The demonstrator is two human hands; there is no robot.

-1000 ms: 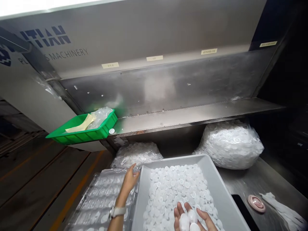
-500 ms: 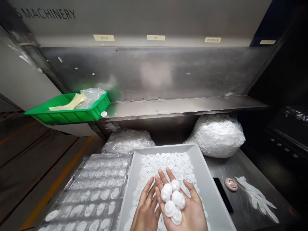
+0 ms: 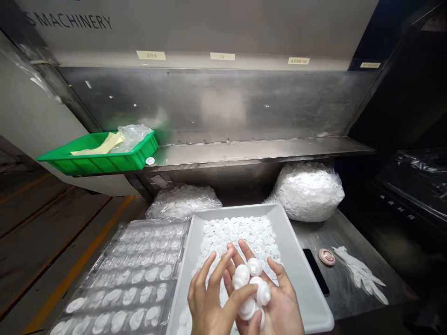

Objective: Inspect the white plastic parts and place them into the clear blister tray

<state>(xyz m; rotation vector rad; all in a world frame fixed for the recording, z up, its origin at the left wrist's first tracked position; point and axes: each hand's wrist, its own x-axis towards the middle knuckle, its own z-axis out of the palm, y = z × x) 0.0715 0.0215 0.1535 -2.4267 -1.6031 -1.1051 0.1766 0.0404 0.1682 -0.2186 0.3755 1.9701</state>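
Note:
My right hand (image 3: 279, 304) is palm up, cradling several white round plastic caps (image 3: 254, 266) with domed middles. From the left my left hand (image 3: 216, 298) reaches over the palm. Its index finger and thumb close around a lower cap (image 3: 247, 309), which they partly hide; its other fingers stay raised and apart. Beneath both hands is a grey plastic tray (image 3: 289, 260), its floor covered with many similar white caps (image 3: 237, 228). To the left lie clear blister trays (image 3: 131, 260), with white caps in rows of pockets.
Clear bags of white parts, a left bag (image 3: 185, 200) and a right bag (image 3: 309, 193), sit under a metal shelf (image 3: 258, 151). A green bin (image 3: 104, 160) rests on that shelf. Right of the tray are a black phone (image 3: 316, 272), a pink round object (image 3: 326, 257) and white gloves (image 3: 361, 274).
My left hand has moved right over my right palm, its index finger and thumb coming onto the lower caps. The right hand still holds the pile. The view has shifted slightly.

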